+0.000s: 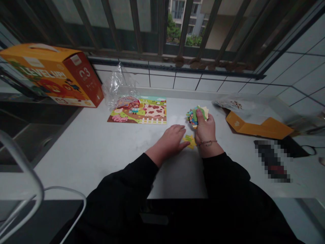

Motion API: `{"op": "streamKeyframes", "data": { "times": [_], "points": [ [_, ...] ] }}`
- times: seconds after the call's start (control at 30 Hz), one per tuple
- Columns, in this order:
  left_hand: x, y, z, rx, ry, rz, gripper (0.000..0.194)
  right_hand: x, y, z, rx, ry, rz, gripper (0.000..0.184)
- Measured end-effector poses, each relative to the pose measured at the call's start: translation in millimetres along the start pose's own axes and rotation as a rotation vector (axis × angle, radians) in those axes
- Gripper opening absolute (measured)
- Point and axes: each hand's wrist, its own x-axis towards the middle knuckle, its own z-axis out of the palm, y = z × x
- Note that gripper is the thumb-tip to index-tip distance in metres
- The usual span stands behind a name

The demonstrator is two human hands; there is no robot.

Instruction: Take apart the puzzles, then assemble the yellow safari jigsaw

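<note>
Counter [101,162], barred window [160,27] | left hand [169,139] flat (by yellow piece [190,141]), right hand [206,130] clutching puzzle pieces [193,118], apart

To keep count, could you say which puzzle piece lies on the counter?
The yellow piece by the left hand; the other pieces sit in the right hand.

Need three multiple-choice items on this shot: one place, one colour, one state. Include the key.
1. Where is the loose yellow puzzle piece?
A. On the window bars
B. Right by the left hand's fingertips
C. In the plastic bag

2. What colour are the cow's patches on the assembled farm puzzle?
A. Brown
B. Blue
C. Green

3. What is the right hand doing?
A. Lying flat and empty
B. Resting on the puzzle
C. Gripping a stack of puzzle pieces

1: B, it lies on the table at those fingertips.
2: A, brown patches mark the cow.
3: C, the fingers pinch the stack above the table.
</note>
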Motion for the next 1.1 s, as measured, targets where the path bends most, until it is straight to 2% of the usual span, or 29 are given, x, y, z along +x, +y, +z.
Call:
{"op": "streamKeyframes", "data": {
  "times": [0.1, 0.17, 0.27, 0.37, 0.5, 0.6, 0.73, 0.87, 1.1],
  "points": [
    [11.7, 8.4, 17.5, 0.093, -0.066, 0.025, 0.072, -0.4, 1.8, -0.7, -0.015, 0.003, -0.001, 0.063],
    [17.7, 9.8, 18.9, 0.112, -0.088, 0.039, 0.064, -2.4, 2.2, -0.2, -0.009, -0.017, 0.011, 0.065],
    [20.7, 7.8, 8.6, 0.071, -0.113, 0.008, 0.054, -5.3, 2.6, 1.7, 0.041, -0.077, 0.034, 0.066],
    [16.2, 2.4, -5.5, -0.010, -0.116, -0.097, 0.060, -8.4, 1.8, 3.8, 0.077, -0.151, 0.044, 0.066],
    [3.4, -13.8, -23.2, -0.089, 0.002, -0.217, 0.061, -12.1, -2.2, 3.8, 0.048, -0.219, 0.011, 0.066],
    [-3.6, -30.3, -34.3, -0.220, 0.090, -0.336, 0.048, -12.4, -5.0, 1.2, -0.021, -0.292, -0.020, 0.067],
    [-2.3, -44.0, -37.7, -0.330, 0.304, -0.464, 0.031, -13.0, -4.1, -1.6, -0.118, -0.406, -0.055, 0.071],
    [3.3, -47.3, -28.5, -0.570, 0.328, -0.421, 0.029, -18.1, -0.7, 0.2, -0.221, -0.528, -0.067, 0.075],
    [4.4, -48.3, -22.5, -0.623, 0.335, -0.365, 0.032, -22.1, 3.8, 2.3, -0.321, -0.627, -0.088, 0.073]
  ]
}}
